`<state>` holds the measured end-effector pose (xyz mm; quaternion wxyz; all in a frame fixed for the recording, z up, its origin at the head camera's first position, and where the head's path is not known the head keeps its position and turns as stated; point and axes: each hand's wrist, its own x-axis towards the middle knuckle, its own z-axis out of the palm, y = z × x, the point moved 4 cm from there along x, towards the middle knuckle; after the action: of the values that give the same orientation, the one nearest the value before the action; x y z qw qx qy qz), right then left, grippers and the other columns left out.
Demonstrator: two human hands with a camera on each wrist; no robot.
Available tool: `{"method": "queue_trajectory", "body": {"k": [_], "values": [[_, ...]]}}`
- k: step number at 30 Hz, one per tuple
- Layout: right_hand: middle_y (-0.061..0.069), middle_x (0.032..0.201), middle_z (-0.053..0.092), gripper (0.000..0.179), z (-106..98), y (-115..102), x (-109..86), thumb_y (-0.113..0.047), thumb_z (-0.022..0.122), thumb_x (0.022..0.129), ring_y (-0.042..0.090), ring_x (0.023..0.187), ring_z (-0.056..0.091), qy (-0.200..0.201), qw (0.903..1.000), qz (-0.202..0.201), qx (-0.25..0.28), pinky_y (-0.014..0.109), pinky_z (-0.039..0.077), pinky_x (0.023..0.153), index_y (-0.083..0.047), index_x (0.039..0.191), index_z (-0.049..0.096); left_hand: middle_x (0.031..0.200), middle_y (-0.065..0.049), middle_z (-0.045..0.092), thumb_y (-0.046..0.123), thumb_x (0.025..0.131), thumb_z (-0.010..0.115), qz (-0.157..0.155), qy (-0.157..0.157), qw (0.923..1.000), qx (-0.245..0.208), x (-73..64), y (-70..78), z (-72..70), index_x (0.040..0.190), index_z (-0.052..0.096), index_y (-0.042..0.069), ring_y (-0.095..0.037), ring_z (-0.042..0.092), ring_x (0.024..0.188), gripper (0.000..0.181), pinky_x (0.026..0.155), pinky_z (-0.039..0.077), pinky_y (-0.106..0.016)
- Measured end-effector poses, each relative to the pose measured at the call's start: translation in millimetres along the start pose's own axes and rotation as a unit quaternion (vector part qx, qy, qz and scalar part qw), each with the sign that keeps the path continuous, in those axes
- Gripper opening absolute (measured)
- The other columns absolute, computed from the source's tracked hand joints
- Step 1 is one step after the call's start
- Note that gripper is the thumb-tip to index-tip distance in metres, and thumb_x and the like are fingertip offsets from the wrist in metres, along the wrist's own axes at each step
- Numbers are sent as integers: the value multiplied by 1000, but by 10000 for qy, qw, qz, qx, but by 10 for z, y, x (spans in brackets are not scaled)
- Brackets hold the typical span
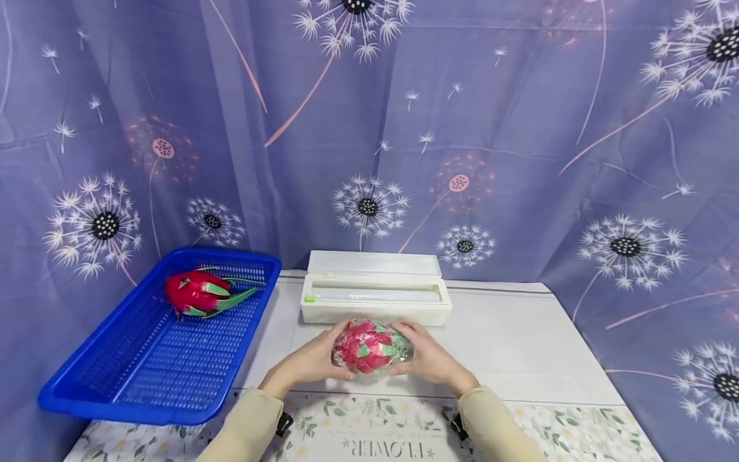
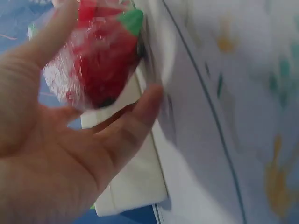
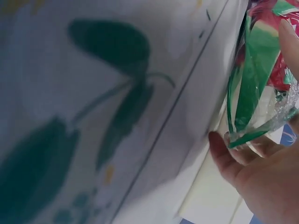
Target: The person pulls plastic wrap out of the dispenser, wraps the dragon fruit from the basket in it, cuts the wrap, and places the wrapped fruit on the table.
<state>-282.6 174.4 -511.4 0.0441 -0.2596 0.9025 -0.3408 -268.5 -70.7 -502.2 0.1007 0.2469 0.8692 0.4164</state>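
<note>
A red dragon fruit (image 1: pixel 369 346) with green scales, wrapped in clear plastic film, is held between both hands over the table. My left hand (image 1: pixel 319 354) grips its rounded end; in the left wrist view the thumb and fingers (image 2: pixel 135 126) curve about the film-covered fruit (image 2: pixel 100 56). My right hand (image 1: pixel 424 354) holds the other end, where long green leaf tips (image 3: pixel 256 74) lie under crinkled film. Just behind the hands stands a white cling film box (image 1: pixel 375 312), lid up, with a roll of film (image 1: pixel 375 295) inside and a small green slider at its left.
To the left stands a blue plastic basket (image 1: pixel 173 378) with a second dragon fruit (image 1: pixel 196 292) in it, showing no film. The table bears a white cloth (image 1: pixel 508 340) with a floral front border. A purple dandelion-print curtain (image 1: pixel 369 141) hangs behind and at both sides.
</note>
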Motion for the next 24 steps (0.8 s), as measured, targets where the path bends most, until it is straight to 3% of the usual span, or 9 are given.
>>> {"method": "queue_trajectory", "body": {"k": [5, 9, 13, 18, 24], "values": [[12, 136, 46, 94, 8, 7, 56, -40, 89, 64, 31, 119, 49, 245, 9996, -102, -87, 58, 39, 99, -14, 144, 48, 147, -18, 42, 33, 76, 84, -2, 280, 9996, 32, 53, -28, 42, 154, 22, 6, -34, 43, 131, 104, 107, 34, -52], [8, 129, 52, 89, -1, 15, 15, -41, 89, 63, 29, 115, 52, 336, 9994, 13, -95, 56, 40, 99, -15, 140, 52, 146, -21, 41, 34, 78, 83, -83, 381, 9990, 219, 75, 22, 77, 154, 24, 5, -36, 43, 131, 101, 107, 34, -53], [7, 130, 56, 88, -63, 31, -86, -40, 89, 63, 28, 117, 53, 419, 9990, 134, -47, 54, 39, 102, -14, 138, 53, 146, -22, 41, 35, 78, 82, -96, 288, 9991, 305, 147, 139, 110, 154, 27, 7, -36, 44, 130, 98, 106, 34, -53], [11, 132, 58, 87, -265, 79, -229, -39, 90, 63, 30, 118, 55, 594, 9980, 231, 13, 52, 40, 102, -10, 137, 54, 147, -14, 44, 37, 80, 81, 51, 146, 9996, 242, 304, 321, 180, 154, 29, 8, -29, 45, 131, 95, 107, 35, -47], [17, 129, 60, 91, -598, 279, -468, -45, 88, 64, 33, 114, 58, 637, 9971, 349, -211, 51, 43, 98, -1, 135, 54, 142, -12, 50, 38, 79, 81, 301, 83, 9989, 350, 596, 575, 429, 152, 33, 7, -26, 50, 126, 93, 105, 38, -44]]}}
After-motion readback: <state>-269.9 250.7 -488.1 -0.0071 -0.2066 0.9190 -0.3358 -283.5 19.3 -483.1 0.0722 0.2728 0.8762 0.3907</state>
